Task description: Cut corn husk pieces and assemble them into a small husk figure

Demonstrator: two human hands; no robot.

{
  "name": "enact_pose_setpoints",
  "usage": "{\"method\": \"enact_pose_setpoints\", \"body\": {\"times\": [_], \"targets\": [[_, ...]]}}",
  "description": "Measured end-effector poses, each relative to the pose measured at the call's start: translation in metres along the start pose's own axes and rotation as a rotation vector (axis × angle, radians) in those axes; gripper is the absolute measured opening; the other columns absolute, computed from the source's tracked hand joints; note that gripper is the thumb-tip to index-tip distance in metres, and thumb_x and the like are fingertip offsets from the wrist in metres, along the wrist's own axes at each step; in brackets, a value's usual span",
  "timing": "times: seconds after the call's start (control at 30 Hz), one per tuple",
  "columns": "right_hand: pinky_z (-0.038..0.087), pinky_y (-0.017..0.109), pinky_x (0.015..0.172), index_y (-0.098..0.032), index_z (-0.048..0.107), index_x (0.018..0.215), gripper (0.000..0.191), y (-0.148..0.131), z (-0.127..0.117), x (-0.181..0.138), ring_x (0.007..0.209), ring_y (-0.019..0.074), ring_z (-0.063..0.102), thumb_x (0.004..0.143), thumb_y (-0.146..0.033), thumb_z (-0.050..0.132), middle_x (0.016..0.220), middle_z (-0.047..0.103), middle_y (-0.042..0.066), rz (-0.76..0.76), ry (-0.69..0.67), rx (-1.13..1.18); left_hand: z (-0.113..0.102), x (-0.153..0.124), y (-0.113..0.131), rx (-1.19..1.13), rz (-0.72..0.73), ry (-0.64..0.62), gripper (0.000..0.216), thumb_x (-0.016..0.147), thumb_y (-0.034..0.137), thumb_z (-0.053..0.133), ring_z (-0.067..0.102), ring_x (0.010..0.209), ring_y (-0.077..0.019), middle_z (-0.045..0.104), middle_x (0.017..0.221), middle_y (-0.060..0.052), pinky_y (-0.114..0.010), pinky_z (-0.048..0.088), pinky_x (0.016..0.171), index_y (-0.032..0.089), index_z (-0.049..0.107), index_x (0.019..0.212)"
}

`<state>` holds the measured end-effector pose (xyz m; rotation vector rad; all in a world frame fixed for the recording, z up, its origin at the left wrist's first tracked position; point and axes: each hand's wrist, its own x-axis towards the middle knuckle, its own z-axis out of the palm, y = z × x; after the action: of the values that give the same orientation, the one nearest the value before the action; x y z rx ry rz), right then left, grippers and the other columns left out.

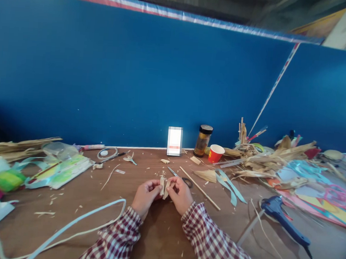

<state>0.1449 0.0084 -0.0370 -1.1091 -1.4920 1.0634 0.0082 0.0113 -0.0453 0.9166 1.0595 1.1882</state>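
Observation:
Over the middle of the brown table, my left hand [148,195] pinches a short pale strip [162,186] that looks like dried husk. Close beside it, my right hand [180,194] pinches a second pale husk strip [167,189]. Both strips stand roughly upright with a narrow gap between them. Just beyond my right hand lie scissors [172,171], their dark handles partly hidden by the hand. A thin wooden stick [200,188] lies slantwise to the right. Small pale shavings are scattered around my hands.
A blue glue gun [285,220] lies at right, its cord trailing off. Husk pieces [280,160] pile behind it. A red paper cup [216,154] and dark-lidded jar [203,140] stand by the blue partition [135,71]. Looped pale tubing [80,217] crosses the left front.

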Motion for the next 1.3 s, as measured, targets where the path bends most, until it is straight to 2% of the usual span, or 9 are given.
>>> {"method": "enact_pose_setpoints", "body": {"times": [0.2,0.37,0.6,0.73,0.87,1.1,1.3], "targets": [[0.040,0.022,0.052,-0.018,0.047,0.083,0.015,-0.0040,-0.0004,-0.0002,0.051,0.0100,0.048,0.070,-0.021,0.052,0.058,0.051,-0.005,0.031,0.005,0.051,0.0017,-0.0009,0.0016,-0.034,-0.013,0.019,0.026,0.061,0.024,0.069,0.059,0.058,-0.0094,0.067,0.072,-0.003,-0.020,0.049,0.057,0.013,0.061,0.084],[0.038,0.021,0.049,-0.017,0.050,0.079,0.011,-0.0034,-0.0019,0.0009,0.049,0.0090,0.047,0.070,-0.022,0.053,0.057,0.052,-0.005,0.042,-0.005,0.057,0.0040,-0.0034,0.0036,0.021,-0.014,0.064,0.023,0.062,0.027,0.068,0.059,0.057,-0.0098,0.067,0.071,-0.003,-0.020,0.049,0.056,0.013,0.063,0.079],[0.043,0.024,0.058,-0.017,0.050,0.085,0.015,-0.0004,-0.0019,0.0013,0.058,0.0117,0.055,0.072,-0.023,0.051,0.064,0.057,-0.002,0.029,-0.032,0.107,0.0039,-0.0038,0.0028,0.073,0.008,0.064,0.026,0.063,0.031,0.065,0.057,0.055,-0.0097,0.067,0.070,-0.002,-0.019,0.047,0.051,0.014,0.064,0.083],[0.041,0.023,0.054,-0.017,0.050,0.084,0.015,0.0003,-0.0021,0.0014,0.054,0.0102,0.052,0.071,-0.022,0.052,0.063,0.056,-0.002,0.033,-0.014,0.104,0.0043,-0.0048,0.0035,0.113,0.017,0.039,0.028,0.063,0.033,0.065,0.057,0.056,-0.0104,0.066,0.070,-0.002,-0.019,0.047,0.051,0.014,0.064,0.083],[0.038,0.021,0.049,-0.016,0.050,0.083,0.015,0.0028,-0.0031,0.0019,0.049,0.0091,0.048,0.072,-0.027,0.053,0.058,0.053,-0.004,0.052,0.000,0.105,0.0046,-0.0052,0.0036,0.105,0.029,0.066,0.025,0.061,0.033,0.066,0.056,0.057,-0.0102,0.065,0.069,-0.002,-0.019,0.046,0.051,0.014,0.064,0.079],[0.036,0.020,0.049,-0.017,0.050,0.076,0.014,-0.0002,-0.0024,0.0018,0.051,0.0085,0.044,0.072,-0.029,0.055,0.059,0.051,-0.004,0.040,0.008,0.149,0.0040,-0.0032,0.0018,0.053,0.050,0.077,0.026,0.058,0.033,0.068,0.057,0.058,-0.0114,0.065,0.065,-0.003,-0.021,0.046,0.057,0.012,0.065,0.073],[0.034,0.020,0.048,-0.016,0.051,0.076,0.014,-0.0041,-0.0013,0.0011,0.051,0.0085,0.043,0.071,-0.029,0.055,0.059,0.051,-0.004,0.056,-0.029,0.141,0.0035,-0.0047,0.0027,0.111,0.053,0.087,0.027,0.056,0.033,0.070,0.055,0.053,-0.0097,0.065,0.063,-0.002,-0.019,0.043,0.052,0.012,0.066,0.074]]}}
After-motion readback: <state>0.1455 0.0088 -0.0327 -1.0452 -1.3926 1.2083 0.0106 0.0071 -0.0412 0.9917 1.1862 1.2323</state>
